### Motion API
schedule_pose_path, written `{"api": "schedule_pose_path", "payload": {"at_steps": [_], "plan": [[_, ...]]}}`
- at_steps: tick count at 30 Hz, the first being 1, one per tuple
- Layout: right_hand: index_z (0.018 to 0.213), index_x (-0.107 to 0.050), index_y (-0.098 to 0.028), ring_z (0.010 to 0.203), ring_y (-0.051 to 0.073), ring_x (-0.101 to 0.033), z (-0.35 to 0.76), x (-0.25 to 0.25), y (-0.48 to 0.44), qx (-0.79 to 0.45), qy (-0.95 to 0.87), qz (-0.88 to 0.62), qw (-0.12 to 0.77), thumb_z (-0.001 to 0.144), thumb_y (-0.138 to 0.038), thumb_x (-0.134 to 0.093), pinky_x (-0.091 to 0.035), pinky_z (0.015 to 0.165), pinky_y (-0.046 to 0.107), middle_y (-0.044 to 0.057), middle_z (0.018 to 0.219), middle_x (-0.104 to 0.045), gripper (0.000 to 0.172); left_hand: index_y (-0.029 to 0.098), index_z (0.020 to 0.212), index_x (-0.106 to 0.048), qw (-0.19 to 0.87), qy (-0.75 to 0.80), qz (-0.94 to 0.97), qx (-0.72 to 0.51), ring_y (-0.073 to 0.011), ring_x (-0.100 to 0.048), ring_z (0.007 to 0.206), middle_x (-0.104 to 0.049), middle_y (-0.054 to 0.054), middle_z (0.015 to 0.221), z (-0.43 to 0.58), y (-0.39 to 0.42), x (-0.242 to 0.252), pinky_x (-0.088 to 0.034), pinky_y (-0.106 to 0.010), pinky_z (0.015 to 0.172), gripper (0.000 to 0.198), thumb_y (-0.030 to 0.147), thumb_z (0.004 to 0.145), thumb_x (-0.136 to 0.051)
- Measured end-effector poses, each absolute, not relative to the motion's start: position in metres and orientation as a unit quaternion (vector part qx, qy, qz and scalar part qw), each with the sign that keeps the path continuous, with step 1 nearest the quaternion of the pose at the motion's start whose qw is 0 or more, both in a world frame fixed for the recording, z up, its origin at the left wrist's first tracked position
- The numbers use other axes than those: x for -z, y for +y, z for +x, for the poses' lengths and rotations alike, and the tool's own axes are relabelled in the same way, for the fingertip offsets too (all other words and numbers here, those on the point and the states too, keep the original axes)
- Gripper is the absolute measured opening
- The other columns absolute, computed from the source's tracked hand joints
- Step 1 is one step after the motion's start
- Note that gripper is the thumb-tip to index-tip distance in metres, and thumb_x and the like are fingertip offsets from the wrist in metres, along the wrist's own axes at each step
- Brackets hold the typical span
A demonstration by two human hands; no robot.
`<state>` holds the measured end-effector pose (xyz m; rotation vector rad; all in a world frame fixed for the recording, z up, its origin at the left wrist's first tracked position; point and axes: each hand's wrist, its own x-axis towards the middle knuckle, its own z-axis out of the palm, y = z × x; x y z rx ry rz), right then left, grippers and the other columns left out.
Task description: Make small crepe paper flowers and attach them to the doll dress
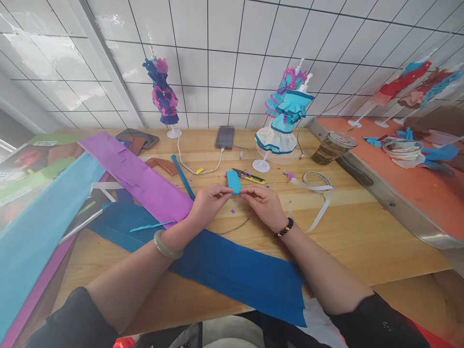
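Observation:
A small turquoise strip of crepe paper (234, 181) is pinched by its near end between both hands, just above the wooden table. My left hand (212, 200) grips the left corner with thumb and fingertips. On the right corner, my right hand (264, 203) has the same closed pinch. Just beyond the strip lie small scissors (243, 174) and a yellow cutter (254, 179), partly overlapping. Under my left forearm runs a long dark blue crepe sheet (239, 266), and a purple crepe strip (145, 186) ends beside my left wrist.
Miniature paper dresses on stands, one navy (165, 96) and one turquoise and white (282, 121), stand at the back. A roll of white tape (318, 181) and a lidded cup (333, 148) are at right. A power bank (224, 137) trails a white cable. Light blue paper (47, 208) covers the left.

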<state>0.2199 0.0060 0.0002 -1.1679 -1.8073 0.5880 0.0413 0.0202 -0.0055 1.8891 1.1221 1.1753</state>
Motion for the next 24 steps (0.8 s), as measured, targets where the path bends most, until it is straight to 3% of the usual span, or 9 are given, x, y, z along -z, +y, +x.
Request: {"api": "schedule_pose_path", "payload": {"at_steps": [12,20,24], "plan": [[0.081,-0.067,-0.017,0.07,0.016,-0.062,0.2163,-0.0008,0.0054,-0.385,-0.627,-0.503,0.453,0.07,-0.029,-0.063,-0.05,0.067,0.029,0.004,0.075,-0.068,0.017,0.017,0.081,-0.065,0.441,0.435,0.653,-0.436,-0.0163,-0.063,0.073,-0.069,-0.003,0.08,0.0404,0.0219,0.0106,-0.05,-0.027,0.069,0.02,0.034,0.071,-0.059],[0.091,-0.067,-0.019,0.073,0.017,-0.063,0.2175,0.0014,0.006,-0.399,-0.63,-0.483,0.459,0.07,-0.03,-0.063,-0.051,0.07,0.031,0.004,0.08,-0.069,0.024,0.017,0.078,-0.065,0.424,0.436,0.659,-0.441,-0.0152,-0.063,0.071,-0.069,-0.002,0.076,0.0416,0.0215,0.008,-0.05,-0.025,0.065,0.018,0.032,0.071,-0.06],[0.085,-0.069,-0.02,0.076,0.017,-0.062,0.2181,-0.0005,0.0054,-0.35,-0.657,-0.495,0.448,0.071,-0.028,-0.062,-0.05,0.071,0.031,0.004,0.082,-0.069,0.017,0.017,0.077,-0.066,0.4,0.449,0.668,-0.439,-0.0147,-0.062,0.07,-0.068,-0.002,0.075,0.0412,0.0207,0.0067,-0.049,-0.024,0.064,0.016,0.031,0.071,-0.06]]}}
